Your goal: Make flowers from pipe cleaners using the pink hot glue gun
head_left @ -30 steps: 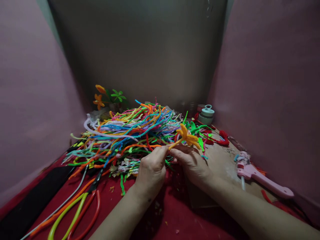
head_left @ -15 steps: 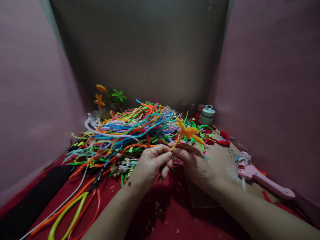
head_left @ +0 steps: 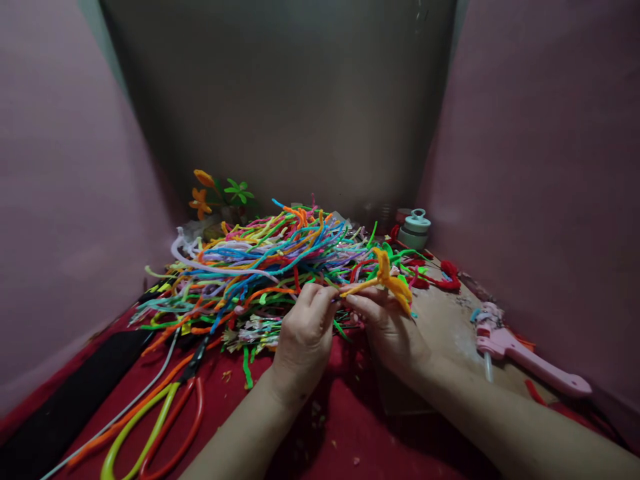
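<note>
Orange pipe-cleaner flower (head_left: 393, 280) now tipped lower, rightward, stem in pinching grip of left hand (head_left: 305, 333) and right hand (head_left: 390, 330).

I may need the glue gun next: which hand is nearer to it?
Right. The right hand sits mid-table pinching the orange flower, with bare board between it and the glue gun at far right. The left hand is farther left, beyond the right hand.
</note>
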The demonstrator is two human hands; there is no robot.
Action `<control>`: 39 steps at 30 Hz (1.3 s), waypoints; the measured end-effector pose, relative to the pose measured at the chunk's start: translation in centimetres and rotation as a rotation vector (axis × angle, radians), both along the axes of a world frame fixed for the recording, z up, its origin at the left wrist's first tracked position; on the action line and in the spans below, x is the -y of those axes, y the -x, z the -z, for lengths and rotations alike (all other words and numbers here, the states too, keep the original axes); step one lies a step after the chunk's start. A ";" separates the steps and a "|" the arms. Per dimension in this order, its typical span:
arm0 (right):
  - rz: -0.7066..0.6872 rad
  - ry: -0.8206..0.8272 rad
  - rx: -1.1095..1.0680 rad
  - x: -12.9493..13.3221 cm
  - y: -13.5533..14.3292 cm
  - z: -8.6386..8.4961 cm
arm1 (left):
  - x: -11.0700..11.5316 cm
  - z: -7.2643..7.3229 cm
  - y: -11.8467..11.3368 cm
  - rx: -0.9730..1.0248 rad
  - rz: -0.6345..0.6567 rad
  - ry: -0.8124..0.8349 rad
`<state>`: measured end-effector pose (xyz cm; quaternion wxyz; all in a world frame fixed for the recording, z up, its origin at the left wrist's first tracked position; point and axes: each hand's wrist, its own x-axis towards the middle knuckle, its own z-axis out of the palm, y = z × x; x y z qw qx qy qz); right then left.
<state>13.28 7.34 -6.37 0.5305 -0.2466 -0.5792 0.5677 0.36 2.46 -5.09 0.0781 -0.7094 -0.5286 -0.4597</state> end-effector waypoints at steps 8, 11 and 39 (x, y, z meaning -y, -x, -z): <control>-0.015 -0.009 0.015 0.2 -0.1 -0.8 | 0.4 -0.4 -0.4 0.162 0.079 0.134; -0.101 0.046 -0.002 0.1 -0.2 -1.0 | 0.4 -0.9 -0.5 0.345 0.101 0.232; -0.333 0.215 -0.242 -0.6 -0.1 -0.8 | 0.5 -2.0 -1.0 1.151 0.519 0.720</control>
